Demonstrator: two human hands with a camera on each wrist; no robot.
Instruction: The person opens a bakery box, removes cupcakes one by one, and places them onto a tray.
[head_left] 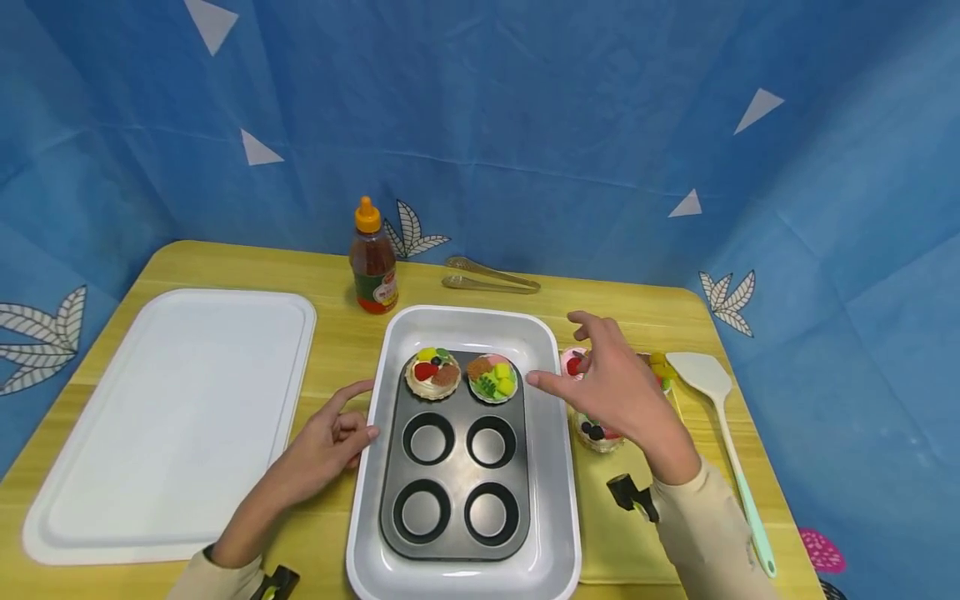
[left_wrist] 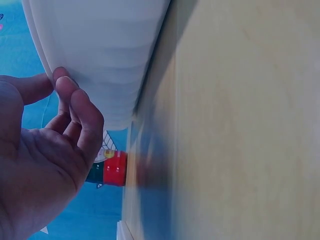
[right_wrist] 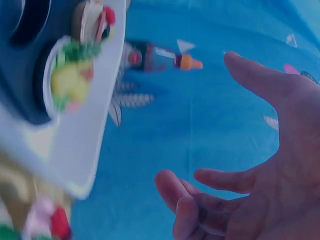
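Observation:
My left hand (head_left: 322,450) is at the left edge of a deep white tray (head_left: 551,500), pinching its rim between the thumb and curled fingers (left_wrist: 87,112). A dark muffin pan (head_left: 459,450) lies inside the tray. Its two far cups hold fruit tarts: one with a red and yellow topping (head_left: 432,374), one with yellow cubes and green leaves (head_left: 492,379). My right hand (head_left: 618,383) hovers by the tray's right edge, thumb and fingers spread wide with nothing between them. Below it, partly hidden, are more tarts, including a tart with dark berries (head_left: 597,435).
On the left lies a white board (head_left: 168,425). A sauce bottle (head_left: 373,267) with an orange cap and metal tongs (head_left: 491,277) are behind the tray. A white spatula (head_left: 712,383) with a mint handle lies at right, beside a yellow board (head_left: 622,542) under the tarts.

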